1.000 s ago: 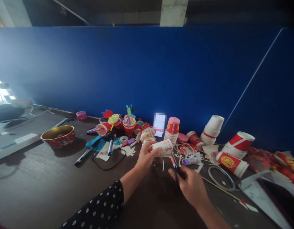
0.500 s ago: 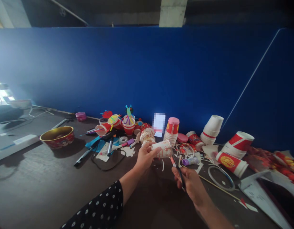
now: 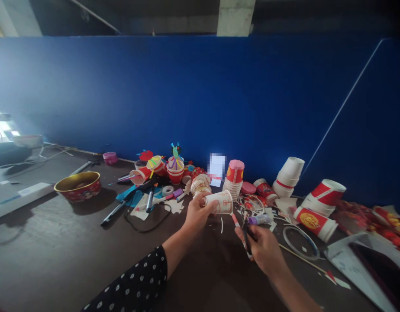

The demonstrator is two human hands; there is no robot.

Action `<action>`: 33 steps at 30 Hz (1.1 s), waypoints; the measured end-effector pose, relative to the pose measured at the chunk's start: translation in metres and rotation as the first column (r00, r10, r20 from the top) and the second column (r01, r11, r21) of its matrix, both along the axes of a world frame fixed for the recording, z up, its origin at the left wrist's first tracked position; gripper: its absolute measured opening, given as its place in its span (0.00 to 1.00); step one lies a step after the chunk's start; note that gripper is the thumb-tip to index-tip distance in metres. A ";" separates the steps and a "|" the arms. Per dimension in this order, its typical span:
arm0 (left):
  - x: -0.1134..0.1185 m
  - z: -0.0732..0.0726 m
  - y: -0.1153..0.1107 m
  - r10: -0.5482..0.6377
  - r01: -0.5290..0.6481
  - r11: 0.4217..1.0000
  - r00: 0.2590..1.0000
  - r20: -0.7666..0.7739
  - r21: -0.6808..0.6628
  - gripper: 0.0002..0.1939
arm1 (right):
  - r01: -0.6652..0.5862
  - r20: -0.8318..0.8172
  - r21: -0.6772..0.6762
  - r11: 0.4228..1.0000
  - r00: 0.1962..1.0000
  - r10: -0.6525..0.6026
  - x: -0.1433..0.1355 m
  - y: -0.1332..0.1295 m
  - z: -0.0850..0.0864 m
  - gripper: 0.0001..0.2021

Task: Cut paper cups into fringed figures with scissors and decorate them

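A white paper cup [image 3: 223, 202] with a pale red and gold pattern is tipped on its side in my left hand [image 3: 199, 214]. My fingers wrap its base end, and its rim points right. My right hand [image 3: 256, 245] grips a pair of black-handled scissors [image 3: 246, 237]. Their reddish, shiny tip sits just below the cup's rim, and I cannot tell whether it touches. The fingers partly hide the handles. Thin white paper scraps [image 3: 222, 225] lie on the table under the cup. A purple-capped glue stick [image 3: 260, 219] lies just beyond my right hand.
Behind the cup stands a stack of paper cups [image 3: 232, 184]; more cup stacks [image 3: 288, 175] are at right. Decorated cups [image 3: 175, 171], markers [image 3: 150, 199] and tape [image 3: 168, 190] lie left of centre. A gold-lined bowl [image 3: 78, 188] sits farther left, a white tray [image 3: 346, 249] at right.
The scissors have drawn slightly away from the cup's rim and their handles have spread. The cup has turned a little and shifted slightly left in my left hand.
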State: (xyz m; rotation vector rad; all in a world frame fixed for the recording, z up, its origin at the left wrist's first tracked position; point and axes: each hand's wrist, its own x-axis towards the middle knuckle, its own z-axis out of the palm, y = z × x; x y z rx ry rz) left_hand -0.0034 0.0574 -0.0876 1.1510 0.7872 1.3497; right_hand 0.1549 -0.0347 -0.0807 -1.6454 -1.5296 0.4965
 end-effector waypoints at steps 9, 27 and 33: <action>-0.002 0.006 -0.001 0.099 -0.099 0.995 0.995 -0.009 -0.014 0.20 | -0.056 0.231 -0.001 0.998 0.971 0.054 -0.008 -0.007 0.007 0.15; 0.002 -0.002 -0.002 -0.032 0.035 0.998 0.996 -0.083 0.044 0.19 | 0.023 0.347 0.028 0.999 0.937 -0.032 -0.003 -0.005 0.008 0.15; 0.003 -0.003 -0.003 -0.099 0.101 0.994 0.994 -0.050 0.047 0.18 | 0.062 0.379 0.027 0.998 0.923 -0.068 -0.004 -0.006 0.008 0.20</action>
